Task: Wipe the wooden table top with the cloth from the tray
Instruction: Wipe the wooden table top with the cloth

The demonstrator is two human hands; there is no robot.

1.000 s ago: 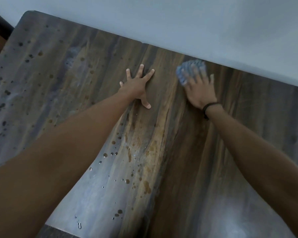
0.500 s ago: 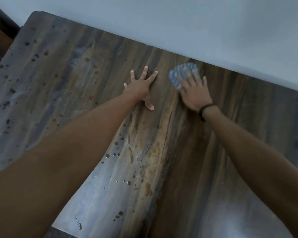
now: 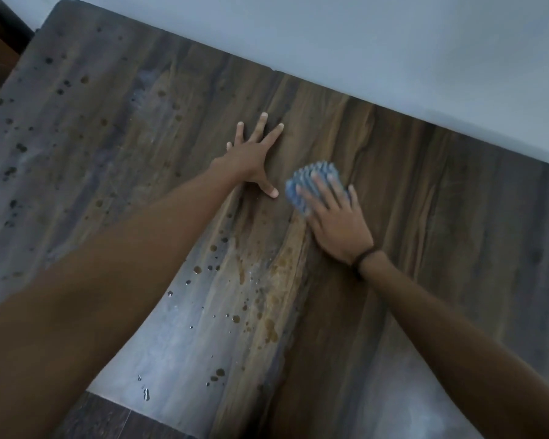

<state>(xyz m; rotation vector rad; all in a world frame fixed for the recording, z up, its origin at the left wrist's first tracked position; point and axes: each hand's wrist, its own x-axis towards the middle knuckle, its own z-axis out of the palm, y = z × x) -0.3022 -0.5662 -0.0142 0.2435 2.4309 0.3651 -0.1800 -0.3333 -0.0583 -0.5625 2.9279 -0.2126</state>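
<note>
Cloth (image 3: 293, 188) lies on the table top (image 3: 425, 217) under flat fingers (image 3: 336, 193) of the right hand (image 3: 336, 223), beside the splayed left hand (image 3: 251, 156).

The single view sits on the person's head, looking forward and steeply down onto the desk (image 3: 425, 217), close enough that both forearms (image 3: 108, 296) enter from the bottom corners and fill much of the lower frame. It faces the pale wall (image 3: 393, 42) along the desk's far edge, which runs slanted across the top; the left hand (image 3: 251, 156) and right hand (image 3: 336, 220) lie near mid-frame.
</note>
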